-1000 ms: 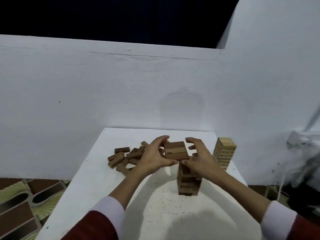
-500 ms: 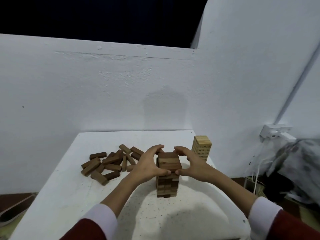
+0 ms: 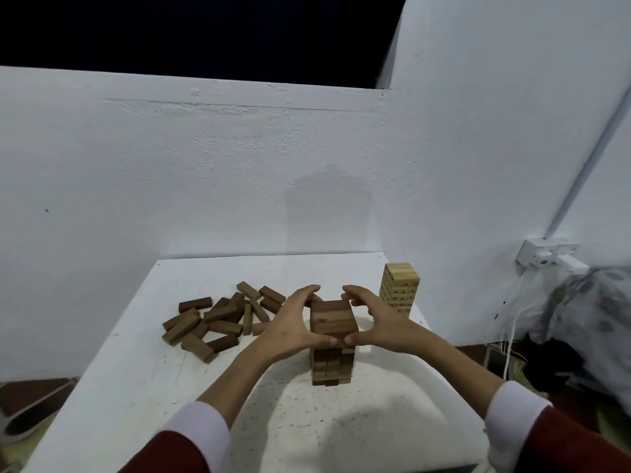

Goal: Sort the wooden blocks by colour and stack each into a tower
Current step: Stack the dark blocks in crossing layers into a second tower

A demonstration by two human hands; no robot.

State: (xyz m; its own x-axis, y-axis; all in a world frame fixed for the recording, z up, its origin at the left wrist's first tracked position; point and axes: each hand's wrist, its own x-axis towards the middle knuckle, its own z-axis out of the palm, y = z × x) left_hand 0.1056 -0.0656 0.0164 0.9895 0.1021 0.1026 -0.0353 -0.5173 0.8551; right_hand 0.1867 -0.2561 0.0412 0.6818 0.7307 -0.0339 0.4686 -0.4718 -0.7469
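Observation:
A dark brown block tower [image 3: 330,363] stands in the middle of the white table [image 3: 143,363]. My left hand [image 3: 290,326] and my right hand [image 3: 379,322] curl round its top layer [image 3: 333,317] from either side, thumbs on the near face, fingers over the far edge. A finished light-wood tower [image 3: 400,288] stands behind my right hand near the table's right edge. A loose pile of dark brown blocks [image 3: 222,319] lies flat on the table to the left of my left hand.
A white wall runs close behind the table and along its right side. A white socket box [image 3: 546,256] with hanging cables is fixed to the right wall, above dark clutter on the floor. Patterned floor shows at the lower left.
Both hands lowered the top layer of dark blocks onto the brown tower and now hold it squared there. The camera view shifted right, so the table sits more to the left.

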